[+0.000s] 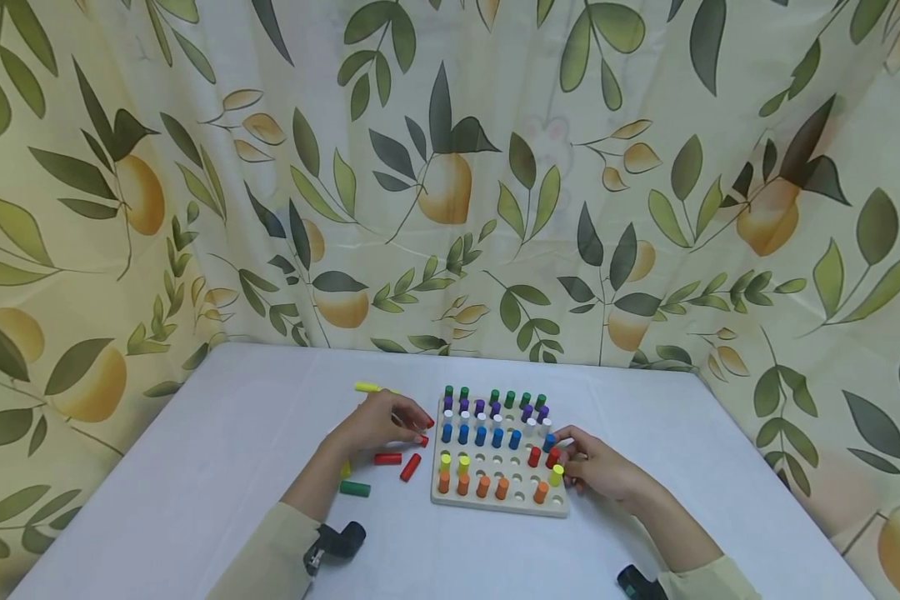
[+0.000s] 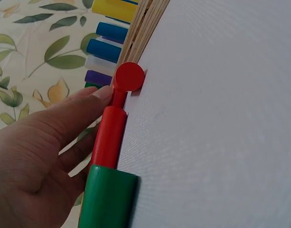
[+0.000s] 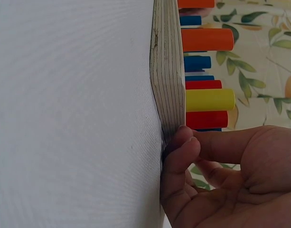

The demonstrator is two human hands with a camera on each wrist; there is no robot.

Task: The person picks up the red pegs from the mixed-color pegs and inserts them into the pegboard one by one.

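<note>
A wooden pegboard [image 1: 495,505] stands on the table with rows of green, purple, white, blue, red, yellow and orange pegs. At its left edge, my left hand [image 1: 378,418] pinches a red peg [image 1: 423,442] between thumb and fingertips. The left wrist view shows the thumb against that peg, with another red peg [image 2: 129,76] end-on beside it. On the other side, my right hand [image 1: 603,468] holds the board's right edge, its fingers curled at the side [image 3: 169,95] beside a red peg [image 3: 209,118] and a yellow peg [image 3: 209,99].
Loose pegs lie left of the board: a red one [image 1: 387,458], a slanted red one [image 1: 410,467], a green one [image 1: 355,489] and a yellow one [image 1: 367,387]. Another yellow peg [image 1: 345,470] is partly behind the left forearm. A leaf-patterned curtain [image 1: 450,275] borders the table.
</note>
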